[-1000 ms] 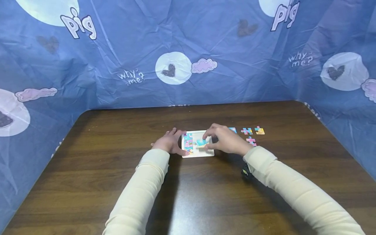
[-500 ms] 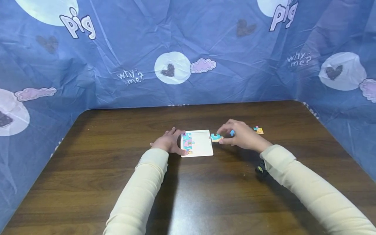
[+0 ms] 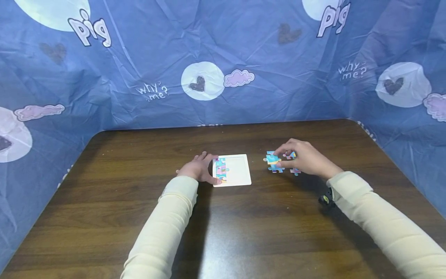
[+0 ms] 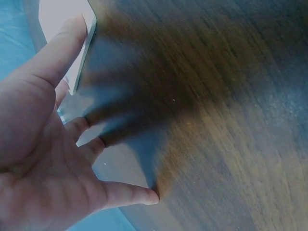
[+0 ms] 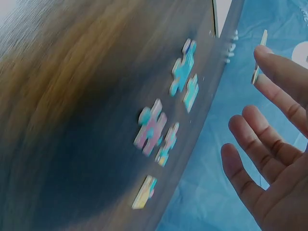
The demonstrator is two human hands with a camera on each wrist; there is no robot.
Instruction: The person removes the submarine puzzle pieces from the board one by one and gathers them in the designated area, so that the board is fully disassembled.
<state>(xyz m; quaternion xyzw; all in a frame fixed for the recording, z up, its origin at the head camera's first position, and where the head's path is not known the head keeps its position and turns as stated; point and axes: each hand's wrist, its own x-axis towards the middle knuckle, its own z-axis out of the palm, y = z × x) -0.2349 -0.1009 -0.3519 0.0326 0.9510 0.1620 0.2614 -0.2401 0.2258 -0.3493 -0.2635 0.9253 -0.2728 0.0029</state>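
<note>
My left hand [image 3: 195, 169] rests on the left side of a white puzzle tray [image 3: 240, 170], thumb and index finger spread over its corners. In the left wrist view the thumb lies along the tray edge [image 4: 86, 45], the other fingers loosely extended. Joined jigsaw pieces [image 3: 221, 169] fill the tray's left column. To the right of the tray, my right hand [image 3: 310, 157] pinches a blue and yellow jigsaw piece [image 3: 271, 159] between thumb and index finger. The right wrist view shows that piece [image 5: 260, 57] edge-on, raised, with the remaining fingers loosely bent.
Several loose jigsaw pieces lie on the brown wooden table [image 3: 223, 217] under and around the right hand, among them a blue one [image 3: 276, 169], a pink one [image 5: 150, 129] and a yellow one [image 5: 144, 192]. A blue printed cloth [image 3: 139, 58] hangs behind the table.
My right hand has carried the blue and yellow jigsaw piece from over the tray rightward to above the loose pieces. The left hand has kept its place on the tray.
</note>
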